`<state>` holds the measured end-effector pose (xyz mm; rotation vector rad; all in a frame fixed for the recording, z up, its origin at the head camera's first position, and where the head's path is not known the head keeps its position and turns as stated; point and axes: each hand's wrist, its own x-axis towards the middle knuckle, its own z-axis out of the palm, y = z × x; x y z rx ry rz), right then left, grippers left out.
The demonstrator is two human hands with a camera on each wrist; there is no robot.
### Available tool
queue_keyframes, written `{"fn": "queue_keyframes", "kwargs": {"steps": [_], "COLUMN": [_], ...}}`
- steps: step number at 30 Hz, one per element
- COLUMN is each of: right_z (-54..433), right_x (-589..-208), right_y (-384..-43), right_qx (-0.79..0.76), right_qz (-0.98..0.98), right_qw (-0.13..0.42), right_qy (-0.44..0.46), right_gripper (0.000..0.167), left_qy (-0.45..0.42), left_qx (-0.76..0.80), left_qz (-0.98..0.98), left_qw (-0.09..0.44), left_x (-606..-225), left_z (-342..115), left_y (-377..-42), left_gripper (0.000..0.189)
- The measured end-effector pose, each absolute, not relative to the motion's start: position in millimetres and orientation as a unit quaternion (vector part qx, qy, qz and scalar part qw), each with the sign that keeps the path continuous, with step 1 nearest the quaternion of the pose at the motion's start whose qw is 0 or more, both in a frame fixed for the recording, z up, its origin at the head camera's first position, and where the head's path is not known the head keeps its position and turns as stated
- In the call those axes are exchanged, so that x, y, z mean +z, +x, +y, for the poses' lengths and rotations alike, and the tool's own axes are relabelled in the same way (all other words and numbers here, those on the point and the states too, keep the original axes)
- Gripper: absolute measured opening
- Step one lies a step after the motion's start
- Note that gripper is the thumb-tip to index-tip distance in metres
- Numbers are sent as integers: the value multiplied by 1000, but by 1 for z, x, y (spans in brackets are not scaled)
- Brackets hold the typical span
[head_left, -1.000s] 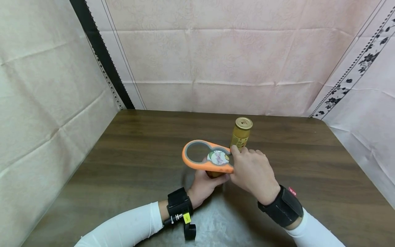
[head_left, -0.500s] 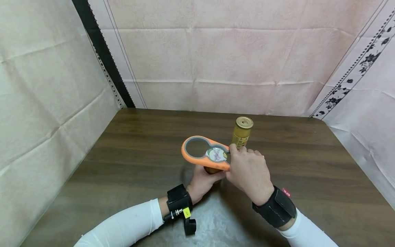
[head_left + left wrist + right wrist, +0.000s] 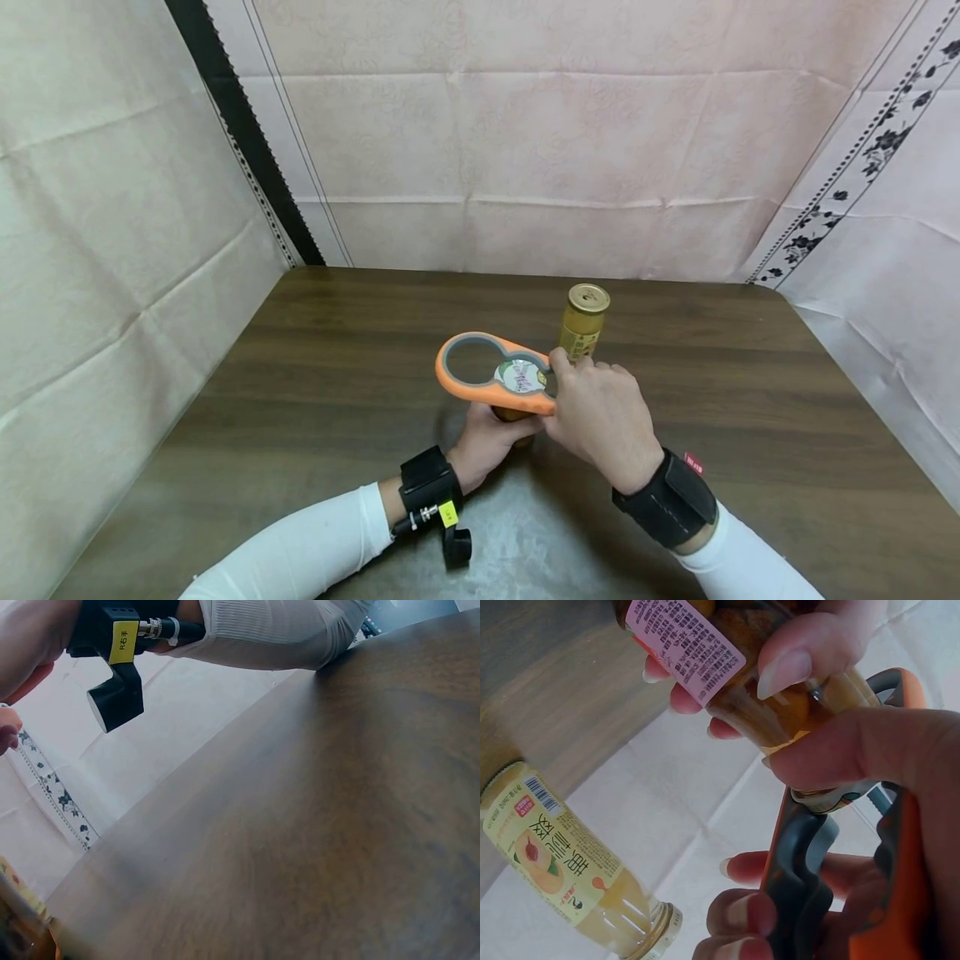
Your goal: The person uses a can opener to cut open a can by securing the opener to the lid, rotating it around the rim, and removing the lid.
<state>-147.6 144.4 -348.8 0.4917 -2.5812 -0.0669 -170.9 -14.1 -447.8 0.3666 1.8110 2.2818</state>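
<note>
The left hand (image 3: 483, 442) has its fingers curled round the glass jar (image 3: 739, 705), some hidden behind it. The right hand (image 3: 603, 417) is clamped on the orange opener (image 3: 495, 396), covering that end; the other end points to 10 o'clock. In the head view the opener hides most of the held jar, at 9 o'clock from the right hand. Print on the lid (image 3: 521, 376) and pink label (image 3: 686, 649) is too small to read. A 2nd jar (image 3: 581, 325), with Chinese characters and a peach, stands at 1 o'clock. The yellow tag (image 3: 124, 641) reads "R右手".
</note>
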Motion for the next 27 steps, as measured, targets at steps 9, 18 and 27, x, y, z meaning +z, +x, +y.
{"fn": "queue_keyframes", "kwargs": {"steps": [9, 18, 27], "right_z": [146, 148, 149], "right_x": [-349, -348, -348], "right_y": [-150, -153, -154], "right_qx": [-27, -32, -31], "right_qz": [-948, -950, -951], "right_qw": [251, 239, 232], "right_qy": [195, 197, 201], "right_gripper": [34, 31, 33], "left_qy": [135, 135, 133], "left_qx": [775, 771, 766], "left_qz": [610, 615, 618], "left_qw": [97, 102, 115], "left_x": [-448, -446, -446], "left_z": [-16, -16, -17], "left_y": [-172, -175, -176], "left_gripper": [50, 54, 56]}}
